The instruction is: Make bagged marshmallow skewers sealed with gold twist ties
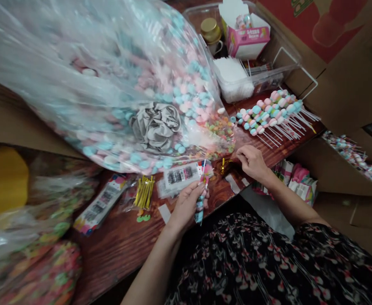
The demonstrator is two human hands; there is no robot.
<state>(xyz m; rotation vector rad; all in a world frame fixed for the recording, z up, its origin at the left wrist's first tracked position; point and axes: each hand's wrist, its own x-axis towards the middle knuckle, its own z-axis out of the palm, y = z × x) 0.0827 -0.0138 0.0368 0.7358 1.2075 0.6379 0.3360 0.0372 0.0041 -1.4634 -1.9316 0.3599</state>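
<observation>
My left hand [186, 206] is shut on a thin stick of pastel marshmallows in a clear wrapper [200, 209]. My right hand [252, 162] pinches its fingertips together just beside a gold twist tie [223, 166] on the wooden table [122, 241]; anything held between them is too small to tell. A huge clear bag of pink and blue marshmallows [163, 99], with a grey fabric bow [156, 126], hangs over the hands. Farther right lie rows of marshmallow skewers [268, 114]. A bundle of gold twist ties [144, 193] and printed packets [179, 176] lie near my left hand.
A clear plastic bin [268, 74] at the back holds a pink box, a gold-lidded jar and white paper. Cardboard dividers stand right, with wrapped skewers [351, 154] in a compartment. Bags of colourful sweets [36, 267] pile up at the left. A patterned dress [252, 258] covers my lap.
</observation>
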